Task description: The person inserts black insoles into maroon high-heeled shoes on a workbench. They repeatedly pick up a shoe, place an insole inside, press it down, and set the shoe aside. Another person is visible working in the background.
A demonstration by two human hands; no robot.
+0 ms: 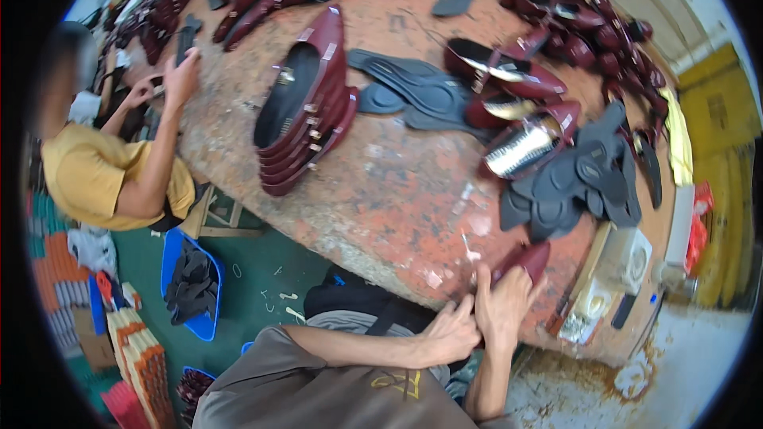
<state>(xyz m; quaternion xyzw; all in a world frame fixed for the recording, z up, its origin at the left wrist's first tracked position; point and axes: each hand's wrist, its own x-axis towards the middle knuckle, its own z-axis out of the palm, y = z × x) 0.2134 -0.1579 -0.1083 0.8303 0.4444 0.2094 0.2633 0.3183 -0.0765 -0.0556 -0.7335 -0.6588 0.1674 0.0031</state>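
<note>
Overhead, a worn reddish-brown workbench (pixel 381 190) with a scuffed, paint-flecked top fills the middle of the view; green floor (pixel 262 270) lies below its near edge, and yellow panels (pixel 719 111) stand beyond its right end. At the bench's near edge rests a maroon shoe (pixel 524 260), its long axis running diagonally, the rounded end pointing up and to the right, away from the wearer. Both hands meet at the shoe's lower end: the right hand (pixel 505 308) is closed over that end, and the left hand (pixel 451 335) presses against it from the left, fingers pinched at the same spot. Farther up the bench from the shoe lie a nested stack of maroon uppers (pixel 306 107), dark grey insoles (pixel 580 178) and more maroon shoes (pixel 588 31). At the bench's left end, a seated person in a yellow shirt (pixel 95 170) works with raised hands.
</note>
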